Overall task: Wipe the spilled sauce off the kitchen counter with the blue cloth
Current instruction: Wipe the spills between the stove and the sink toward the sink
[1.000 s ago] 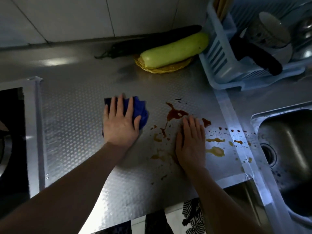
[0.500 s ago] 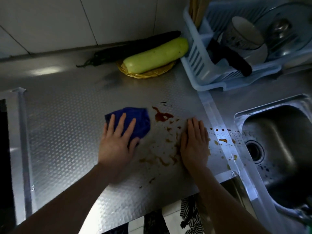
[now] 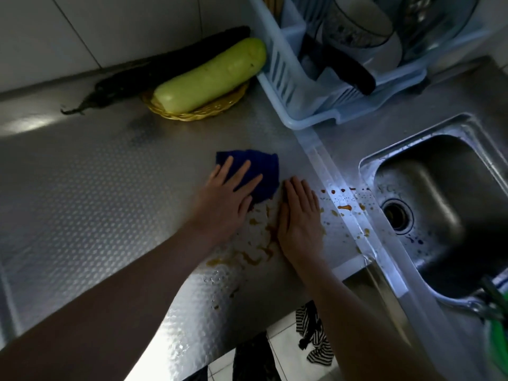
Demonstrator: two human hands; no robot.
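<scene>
Blue cloth [image 3: 258, 171] under spread left fingers [image 3: 239, 171], right hand [image 3: 299, 218] flat amid sauce [image 3: 255, 251], dish rack [image 3: 291, 86] behind.

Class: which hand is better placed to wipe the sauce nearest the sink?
Left. The left hand already presses the blue cloth; the right hand lies flat, clothless, on the sauce.

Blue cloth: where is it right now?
Head view, mid-frame: the blue cloth lies on the steel counter under the left hand, just left of the right hand, with sauce smears nearer the front edge.
</scene>
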